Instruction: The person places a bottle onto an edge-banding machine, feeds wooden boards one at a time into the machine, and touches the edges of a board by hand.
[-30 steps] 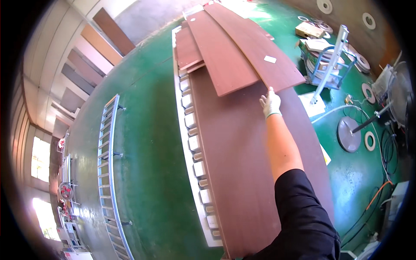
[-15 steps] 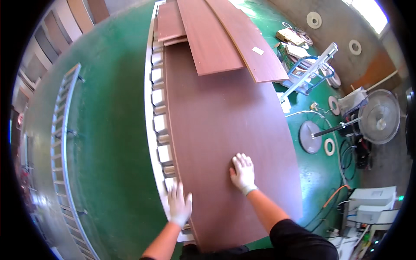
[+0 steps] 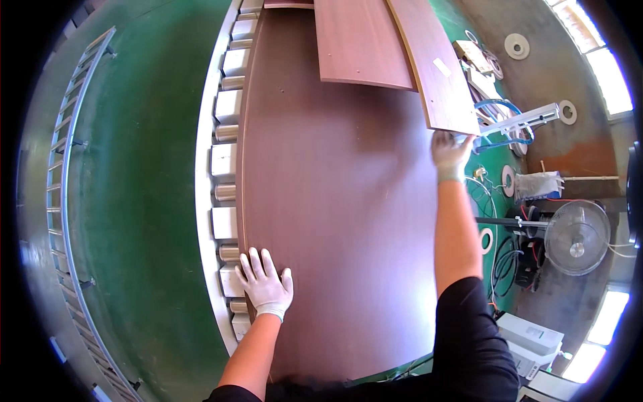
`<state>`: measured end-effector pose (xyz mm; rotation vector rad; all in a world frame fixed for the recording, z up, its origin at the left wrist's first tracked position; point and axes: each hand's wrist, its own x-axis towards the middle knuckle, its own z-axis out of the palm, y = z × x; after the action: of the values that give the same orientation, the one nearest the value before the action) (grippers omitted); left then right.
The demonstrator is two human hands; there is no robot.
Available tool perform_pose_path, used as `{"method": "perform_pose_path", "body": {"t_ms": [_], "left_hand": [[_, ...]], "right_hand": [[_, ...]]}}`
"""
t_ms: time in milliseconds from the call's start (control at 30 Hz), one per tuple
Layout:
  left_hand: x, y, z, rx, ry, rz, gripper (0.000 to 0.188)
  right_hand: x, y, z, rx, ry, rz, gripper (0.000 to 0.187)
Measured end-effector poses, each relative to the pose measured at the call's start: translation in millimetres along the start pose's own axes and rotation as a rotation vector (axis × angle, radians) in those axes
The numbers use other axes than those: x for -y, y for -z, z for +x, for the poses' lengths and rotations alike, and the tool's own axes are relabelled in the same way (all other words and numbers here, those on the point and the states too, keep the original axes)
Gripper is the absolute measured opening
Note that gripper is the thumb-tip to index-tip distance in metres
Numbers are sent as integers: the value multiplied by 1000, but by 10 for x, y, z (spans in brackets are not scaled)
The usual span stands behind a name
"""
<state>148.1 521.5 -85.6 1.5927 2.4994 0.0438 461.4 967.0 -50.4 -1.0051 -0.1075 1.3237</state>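
Note:
A large dark brown panel (image 3: 335,221) lies flat in front of me on a roller conveyor. My left hand (image 3: 266,285), in a pale work glove, rests on its left edge with the fingers spread and nothing in them. Farther off, two narrower reddish-brown boards lie on top: a wide one (image 3: 362,43) and, overlapping its right side, a narrow board (image 3: 439,74) with a white label. At the near end of that narrow board is my gloved right hand (image 3: 451,159), its fingers curled at the edge and partly hidden under it.
The conveyor's white rail and rollers (image 3: 226,192) run along the panel's left side. A metal roller frame (image 3: 63,181) stands on the green floor to the left. On the right are a blue and silver stand (image 3: 522,122), a round fan-like disc (image 3: 577,238), cables and a white machine (image 3: 530,335).
My right hand has moved from the panel's middle forward and right to the narrow board's end. My left hand still lies at the panel's left edge. The view has shifted forward.

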Motion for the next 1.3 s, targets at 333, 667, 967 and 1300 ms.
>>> {"method": "perform_pose_path", "body": {"t_ms": [333, 667, 967, 1300], "left_hand": [[-73, 26, 20, 42, 4, 16, 76], [-140, -37, -61, -13, -20, -4, 73], [231, 96, -192, 179, -223, -167, 85], [1454, 395, 52, 1208, 208, -1170, 64]], "right_hand": [[-713, -40, -323, 241, 165, -137, 42], [-1097, 602, -3042, 376, 1, -294, 47], [-1034, 2297, -5953, 58, -174, -348, 32], [-1332, 4176, -9644, -746, -261, -30, 77]]}}
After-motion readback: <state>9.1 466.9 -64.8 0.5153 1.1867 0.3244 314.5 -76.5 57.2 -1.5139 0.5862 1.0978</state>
